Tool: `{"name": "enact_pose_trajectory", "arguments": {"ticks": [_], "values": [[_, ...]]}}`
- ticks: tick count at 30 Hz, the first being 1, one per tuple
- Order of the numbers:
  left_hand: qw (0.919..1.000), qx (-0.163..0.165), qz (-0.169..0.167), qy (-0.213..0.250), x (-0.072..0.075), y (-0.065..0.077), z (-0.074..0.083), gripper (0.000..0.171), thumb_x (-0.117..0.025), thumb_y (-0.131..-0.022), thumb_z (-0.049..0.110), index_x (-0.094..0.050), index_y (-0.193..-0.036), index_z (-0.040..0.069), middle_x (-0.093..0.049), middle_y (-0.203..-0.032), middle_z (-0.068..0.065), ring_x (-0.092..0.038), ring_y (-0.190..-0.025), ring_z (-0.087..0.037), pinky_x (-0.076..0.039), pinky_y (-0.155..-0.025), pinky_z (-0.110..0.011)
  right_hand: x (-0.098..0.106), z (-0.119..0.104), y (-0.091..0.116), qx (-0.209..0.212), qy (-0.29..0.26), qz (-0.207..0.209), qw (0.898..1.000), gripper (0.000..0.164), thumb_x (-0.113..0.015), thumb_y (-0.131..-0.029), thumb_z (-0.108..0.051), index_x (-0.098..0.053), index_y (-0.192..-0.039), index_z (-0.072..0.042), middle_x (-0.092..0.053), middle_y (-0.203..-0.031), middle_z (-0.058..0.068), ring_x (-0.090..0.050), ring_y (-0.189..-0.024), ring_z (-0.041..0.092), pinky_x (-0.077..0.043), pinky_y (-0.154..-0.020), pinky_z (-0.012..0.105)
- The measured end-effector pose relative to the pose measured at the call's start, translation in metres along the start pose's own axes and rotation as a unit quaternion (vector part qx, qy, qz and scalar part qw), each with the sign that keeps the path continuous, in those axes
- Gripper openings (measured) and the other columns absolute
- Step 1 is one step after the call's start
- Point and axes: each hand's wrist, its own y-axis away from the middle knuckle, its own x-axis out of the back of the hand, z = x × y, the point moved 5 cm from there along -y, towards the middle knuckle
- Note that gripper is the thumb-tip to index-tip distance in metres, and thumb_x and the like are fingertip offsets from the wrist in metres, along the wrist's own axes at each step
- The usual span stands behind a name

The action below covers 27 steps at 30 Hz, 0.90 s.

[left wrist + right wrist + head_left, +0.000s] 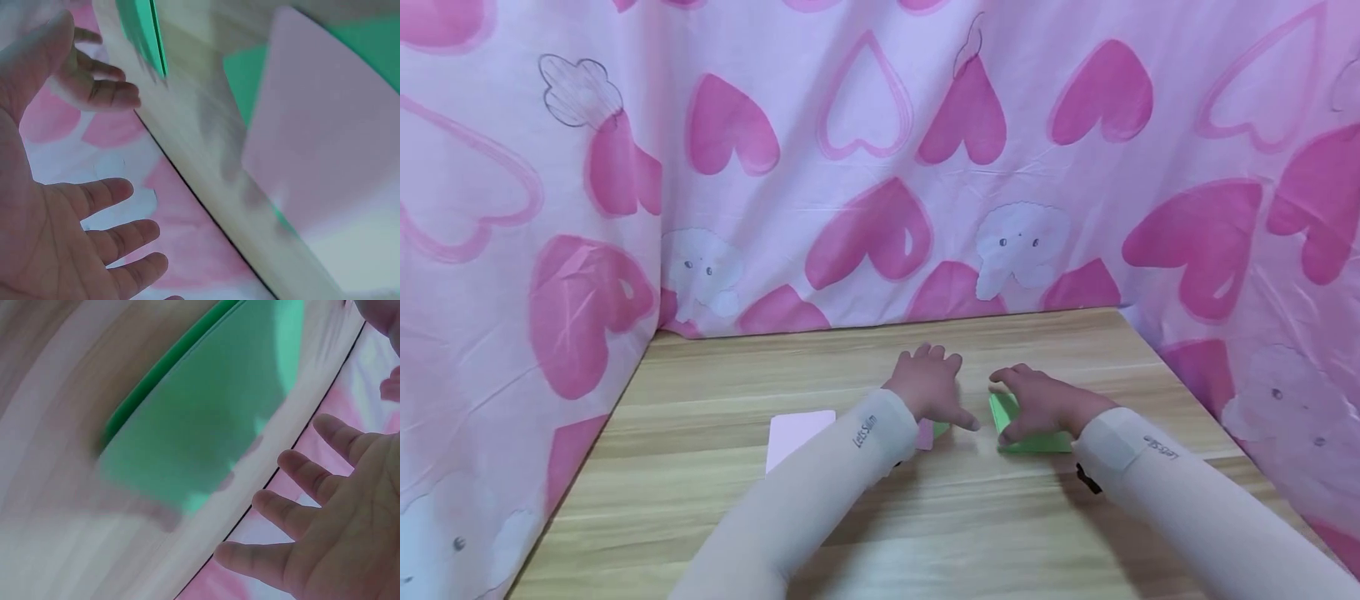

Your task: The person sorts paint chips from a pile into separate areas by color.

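My left hand [928, 383] hovers over the table's middle with fingers spread and nothing held. Beneath its wrist, a pink card [325, 144] overlaps a green card [240, 78]. The left forearm hides part of them in the head view, where a pink sheet [797, 433] shows to its left. My right hand [1037, 404] hangs over a green folded card or small stack [1037, 442], thumb toward the near edge and fingers toward the far side. In the right wrist view its fingers are extended, apart from the green card [206, 412]. Contact by the thumb cannot be told.
The wood-grain table [715, 533] ends at a back edge near a pink heart-patterned cloth [865, 233]. The same cloth hangs along both sides. Light sleeves [820, 475] cover both forearms, with a dark strap [1087, 479] under the right wrist.
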Motion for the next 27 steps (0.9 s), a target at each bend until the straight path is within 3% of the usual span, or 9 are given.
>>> {"name": "enact_pose_trajectory", "arguments": {"ticks": [10,15,18,23,27], "values": [[0.9990,0.026,0.017,0.031,0.006,0.018,-0.047,0.106,-0.077,-0.077,0.075,-0.043,-0.161,0.020,-0.044,-0.164,-0.007,-0.033,-0.157,-0.031,-0.036,-0.122,-0.058,-0.011,-0.055,-0.020,0.039,-0.008,-0.007,0.999,0.101,-0.094,-0.073,-0.040,-0.045,-0.155,-0.007,-0.046,-0.155,0.019,-0.046,-0.144,0.042,-0.043,-0.115,0.065],[0.9984,0.038,0.008,0.040,-0.002,0.027,-0.070,0.105,-0.078,-0.078,0.073,-0.043,-0.160,0.019,-0.043,-0.165,-0.008,-0.032,-0.157,-0.032,-0.034,-0.124,-0.059,-0.020,-0.075,-0.031,0.036,-0.001,-0.009,0.999,0.099,-0.094,-0.073,-0.043,-0.047,-0.154,-0.009,-0.049,-0.153,0.014,-0.047,-0.143,0.038,-0.044,-0.114,0.065],[0.9977,0.040,0.004,0.054,-0.008,0.031,-0.081,0.103,-0.080,-0.079,0.071,-0.045,-0.160,0.018,-0.044,-0.164,-0.008,-0.033,-0.157,-0.032,-0.033,-0.124,-0.059,-0.025,-0.083,-0.037,0.027,0.012,-0.002,1.000,0.097,-0.094,-0.072,-0.046,-0.050,-0.152,-0.013,-0.052,-0.149,0.009,-0.049,-0.139,0.033,-0.042,-0.112,0.071],[0.9974,0.035,-0.008,0.062,-0.019,0.036,-0.096,0.098,-0.082,-0.079,0.067,-0.049,-0.156,0.016,-0.048,-0.161,-0.008,-0.037,-0.154,-0.031,-0.037,-0.122,-0.058,-0.032,-0.092,-0.044,0.025,0.031,0.011,0.999,0.093,-0.095,-0.069,-0.049,-0.056,-0.146,-0.015,-0.057,-0.141,0.005,-0.053,-0.131,0.029,-0.040,-0.105,0.080],[0.9965,0.034,-0.027,0.071,-0.027,0.041,-0.103,0.097,-0.088,-0.077,0.061,-0.051,-0.154,0.016,-0.052,-0.157,-0.007,-0.042,-0.150,-0.029,-0.038,-0.121,-0.058,-0.038,-0.097,-0.047,0.019,0.049,0.012,0.999,0.095,-0.095,-0.068,-0.051,-0.056,-0.146,-0.013,-0.058,-0.142,0.007,-0.053,-0.130,0.030,-0.042,-0.104,0.080]]}}
